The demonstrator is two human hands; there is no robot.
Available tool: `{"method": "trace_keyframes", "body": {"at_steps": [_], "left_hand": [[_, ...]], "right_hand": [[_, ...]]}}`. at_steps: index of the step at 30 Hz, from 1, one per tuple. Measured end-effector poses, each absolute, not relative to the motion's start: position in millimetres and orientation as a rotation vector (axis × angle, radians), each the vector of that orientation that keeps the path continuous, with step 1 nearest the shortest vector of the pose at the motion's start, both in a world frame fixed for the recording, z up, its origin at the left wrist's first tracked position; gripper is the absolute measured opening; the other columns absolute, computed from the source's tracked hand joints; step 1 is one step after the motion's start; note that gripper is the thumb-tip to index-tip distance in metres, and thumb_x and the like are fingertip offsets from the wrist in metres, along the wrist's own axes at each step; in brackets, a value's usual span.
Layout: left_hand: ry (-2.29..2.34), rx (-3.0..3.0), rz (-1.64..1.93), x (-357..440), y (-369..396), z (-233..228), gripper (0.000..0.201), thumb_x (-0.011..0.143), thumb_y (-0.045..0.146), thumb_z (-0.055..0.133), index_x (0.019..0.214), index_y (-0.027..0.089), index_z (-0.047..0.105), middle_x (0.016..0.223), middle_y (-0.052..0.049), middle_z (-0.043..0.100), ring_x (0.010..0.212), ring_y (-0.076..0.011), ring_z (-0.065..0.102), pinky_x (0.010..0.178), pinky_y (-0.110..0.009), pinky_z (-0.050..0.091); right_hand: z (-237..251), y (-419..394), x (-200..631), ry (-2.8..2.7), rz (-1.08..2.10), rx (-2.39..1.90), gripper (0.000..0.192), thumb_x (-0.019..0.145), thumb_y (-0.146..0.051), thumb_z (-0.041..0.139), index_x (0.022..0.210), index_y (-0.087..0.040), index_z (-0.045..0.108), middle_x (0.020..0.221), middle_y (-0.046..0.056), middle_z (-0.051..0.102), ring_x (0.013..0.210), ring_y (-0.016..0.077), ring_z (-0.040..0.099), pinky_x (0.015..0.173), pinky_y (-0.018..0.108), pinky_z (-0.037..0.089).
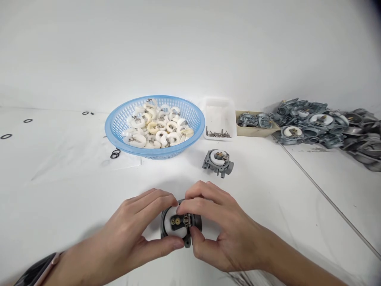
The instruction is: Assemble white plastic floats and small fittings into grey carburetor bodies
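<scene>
A grey metal carburetor (pixel 180 234) sits close in front of me, its open side facing up. The white C-shaped float (pixel 169 227) lies inside it around brass jets (pixel 176 221). My left hand (pixel 143 226) grips the carburetor from the left, with fingers over the far rim and thumb on the near edge. From the right, my right hand (pixel 220 222) closes on it. Its thumb is by the float's hinge (pixel 187 219), and its index fingertip touches the far side of the float. Whether a small pin is between the right fingers is hidden.
Beyond my hands lies a second carburetor (pixel 218 162) with a float. A blue basket (pixel 111 131) holds many white floats; a white tray (pixel 220 107) holds metal pins. A beige box (pixel 253 131) and piles of carburetors (pixel 312 123) stand right. Black O-rings (pixel 115 153) lie left.
</scene>
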State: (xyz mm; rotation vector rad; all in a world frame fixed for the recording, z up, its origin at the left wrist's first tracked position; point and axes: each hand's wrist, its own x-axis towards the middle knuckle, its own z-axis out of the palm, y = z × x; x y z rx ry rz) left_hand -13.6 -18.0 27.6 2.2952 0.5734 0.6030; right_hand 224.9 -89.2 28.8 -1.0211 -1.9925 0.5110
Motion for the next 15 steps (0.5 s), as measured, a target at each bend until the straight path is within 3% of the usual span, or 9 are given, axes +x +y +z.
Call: {"method": "trace_keyframes", "body": {"at_steps": [6, 15], "left_hand": [[0.57, 2.318, 0.63, -12.9, -17.9, 29.3, 0.03, 0.099, 0.035, 0.075, 0.125, 0.034, 0.061, 0.101, 0.002, 0.075, 0.08, -0.0197, 0.074, 0.065, -0.024, 0.062], [0.559, 2.301, 0.628, -13.5, -16.4, 27.0, 0.024, 0.097, 0.035, 0.074, 0.115, 0.031, 0.059, 0.104, 0.002, 0.076, 0.083, -0.0202, 0.075, 0.071, -0.026, 0.063]], "right_hand": [[28.8, -91.7, 223.7, -2.013, 0.505, -0.989, 0.044, 0.08, -0.006, 0.061, 0.12, -0.026, 0.061, 0.1, 0.002, 0.067, 0.081, 0.0182, 0.063, 0.078, 0.036, 0.053], [27.0, -89.2, 226.3, -1.999, 0.507, -1.015, 0.043, 0.083, -0.006, 0.063, 0.121, -0.025, 0.063, 0.104, 0.003, 0.067, 0.084, 0.0177, 0.063, 0.079, 0.035, 0.053]]}}
